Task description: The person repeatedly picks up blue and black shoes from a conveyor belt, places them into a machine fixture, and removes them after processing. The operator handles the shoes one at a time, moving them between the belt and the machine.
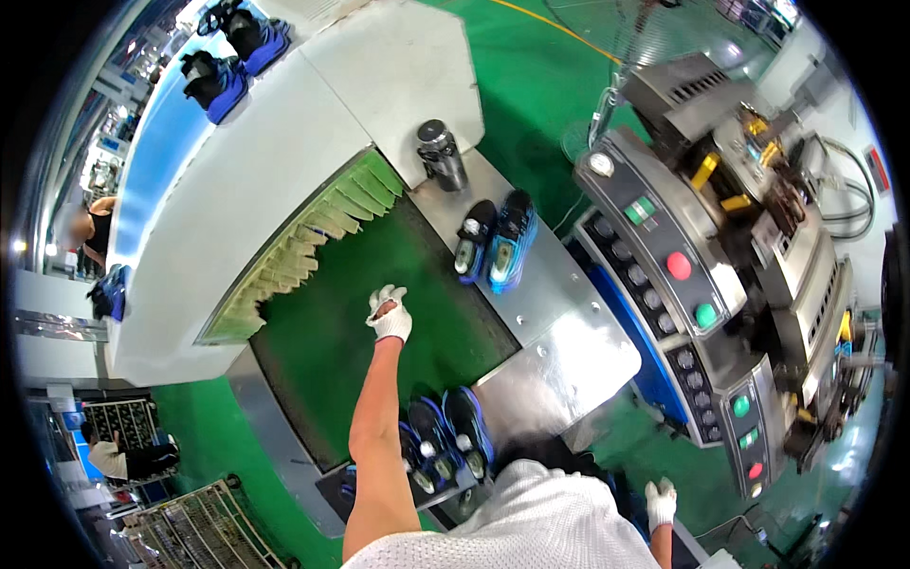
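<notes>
1. My left hand (389, 315), white glove on, hangs over the green conveyor belt (322, 351) with the fingers curled in on nothing, out there because that's where shoes ride along, I'd guess.
2. My right hand (661, 503) is down by my hip, fingers loosely together, empty.
3. Pair of blue-black shoes (495, 242) sits on the steel side plate (559, 313), off the belt.
4. Another pair (445, 441) sits on a small tray at the belt's near end.
</notes>
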Demonstrator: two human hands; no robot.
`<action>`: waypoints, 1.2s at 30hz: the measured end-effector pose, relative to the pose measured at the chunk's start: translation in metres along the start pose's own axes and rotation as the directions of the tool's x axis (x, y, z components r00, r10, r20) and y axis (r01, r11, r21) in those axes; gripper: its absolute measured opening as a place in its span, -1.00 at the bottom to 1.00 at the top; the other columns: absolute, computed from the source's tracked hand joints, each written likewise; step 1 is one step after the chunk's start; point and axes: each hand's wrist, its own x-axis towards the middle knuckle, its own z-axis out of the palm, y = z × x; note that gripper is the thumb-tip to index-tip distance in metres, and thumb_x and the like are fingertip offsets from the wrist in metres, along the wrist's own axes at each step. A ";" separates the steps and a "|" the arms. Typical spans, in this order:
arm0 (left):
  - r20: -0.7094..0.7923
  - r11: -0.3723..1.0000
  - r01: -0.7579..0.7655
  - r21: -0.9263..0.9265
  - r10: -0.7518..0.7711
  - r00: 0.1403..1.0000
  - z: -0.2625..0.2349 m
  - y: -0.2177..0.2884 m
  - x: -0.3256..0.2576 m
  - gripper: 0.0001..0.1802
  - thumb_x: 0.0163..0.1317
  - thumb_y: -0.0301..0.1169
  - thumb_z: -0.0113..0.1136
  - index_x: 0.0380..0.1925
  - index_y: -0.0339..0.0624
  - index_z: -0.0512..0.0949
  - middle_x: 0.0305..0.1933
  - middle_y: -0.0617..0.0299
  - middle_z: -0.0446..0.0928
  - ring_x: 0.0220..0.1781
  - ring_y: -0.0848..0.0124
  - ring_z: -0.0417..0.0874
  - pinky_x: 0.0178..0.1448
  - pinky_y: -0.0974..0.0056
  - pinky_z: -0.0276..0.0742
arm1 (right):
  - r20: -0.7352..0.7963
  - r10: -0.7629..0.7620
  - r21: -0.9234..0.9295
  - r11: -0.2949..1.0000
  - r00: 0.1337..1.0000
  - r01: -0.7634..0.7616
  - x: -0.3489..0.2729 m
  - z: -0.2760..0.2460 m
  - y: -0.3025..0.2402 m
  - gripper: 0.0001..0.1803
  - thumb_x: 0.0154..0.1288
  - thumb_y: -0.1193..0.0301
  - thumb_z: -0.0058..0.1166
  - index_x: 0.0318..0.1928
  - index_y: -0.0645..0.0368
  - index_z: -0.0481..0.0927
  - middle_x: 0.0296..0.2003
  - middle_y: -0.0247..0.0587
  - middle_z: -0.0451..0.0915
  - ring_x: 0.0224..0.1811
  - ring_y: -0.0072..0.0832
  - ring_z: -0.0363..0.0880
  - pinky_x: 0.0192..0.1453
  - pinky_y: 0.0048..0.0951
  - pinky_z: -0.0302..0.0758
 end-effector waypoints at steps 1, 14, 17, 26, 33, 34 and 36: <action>-0.108 0.998 -0.039 0.058 0.045 0.993 0.014 -0.027 0.029 -0.57 0.22 -0.53 0.08 0.07 0.08 0.63 0.33 0.16 0.48 0.42 -0.08 0.35 0.39 -0.13 0.43 | -0.013 0.027 -0.037 0.999 1.000 -0.028 -0.001 0.009 0.007 -0.38 0.32 0.18 0.27 0.24 0.36 0.52 0.15 0.08 0.62 0.21 -0.14 0.60 0.28 -0.21 0.53; 0.227 0.958 0.204 0.204 -0.249 0.941 0.004 -0.256 0.377 -0.28 0.38 0.16 0.03 0.43 0.03 0.40 0.56 0.00 0.28 0.55 0.01 0.31 0.52 -0.04 0.29 | 0.370 0.373 -0.547 0.828 0.851 -0.124 -0.041 -0.079 -0.152 -0.51 0.38 0.10 0.16 0.11 0.21 0.63 -0.01 0.14 0.64 -0.17 -0.12 0.65 -0.09 -0.24 0.58; 0.265 0.954 0.185 0.235 -0.246 0.932 -0.002 -0.242 0.365 -0.28 0.38 0.15 0.04 0.43 0.05 0.41 0.53 -0.01 0.33 0.52 -0.02 0.35 0.52 -0.04 0.30 | 0.385 0.345 -0.527 0.844 0.856 -0.103 -0.045 -0.079 -0.161 -0.51 0.39 0.09 0.16 0.11 0.21 0.63 0.00 0.14 0.64 -0.18 -0.11 0.66 -0.08 -0.25 0.58; 0.415 0.954 -0.136 0.266 0.014 0.910 -0.062 -0.078 0.110 -0.44 -0.03 0.04 0.33 -0.15 -0.16 0.61 -0.05 -0.05 0.65 0.07 0.04 0.65 0.21 -0.09 0.41 | 0.236 0.201 -0.139 0.975 0.951 -0.171 0.045 0.003 -0.233 -0.58 0.23 0.14 0.25 -0.09 0.23 0.71 -0.20 -0.05 0.76 -0.16 -0.25 0.73 -0.05 -0.21 0.57; 0.662 0.904 0.312 -0.292 -0.044 0.748 -0.184 0.083 -0.041 -0.12 -0.07 0.07 0.51 0.16 -0.34 0.55 0.11 -0.13 0.64 0.19 0.05 0.67 0.29 0.04 0.52 | 0.595 -0.381 0.303 0.922 0.708 0.242 0.030 0.045 -0.377 -0.44 0.44 0.30 0.20 0.30 0.39 0.45 0.18 0.07 0.61 0.25 -0.24 0.60 0.30 -0.26 0.58; 0.551 0.831 0.236 -0.504 0.099 0.829 -0.186 0.099 -0.061 -0.11 -0.10 0.03 0.53 0.18 -0.35 0.55 0.13 -0.11 0.64 0.18 0.04 0.67 0.28 0.05 0.53 | 0.641 -0.490 0.491 0.853 0.591 0.175 0.023 0.043 -0.392 -0.45 0.48 0.25 0.16 0.27 0.42 0.46 0.19 0.07 0.59 0.24 -0.23 0.61 0.29 -0.23 0.59; 0.464 0.577 0.220 -0.786 0.318 0.826 -0.180 0.129 -0.100 -0.10 -0.11 -0.12 0.56 0.24 -0.40 0.52 0.21 -0.10 0.63 0.22 0.13 0.66 0.33 0.08 0.52 | 0.783 -0.577 0.621 0.707 0.233 -0.338 0.002 0.027 -0.419 -0.37 0.54 0.12 0.07 0.40 0.30 0.39 0.31 -0.05 0.52 0.25 -0.33 0.57 0.38 -0.29 0.47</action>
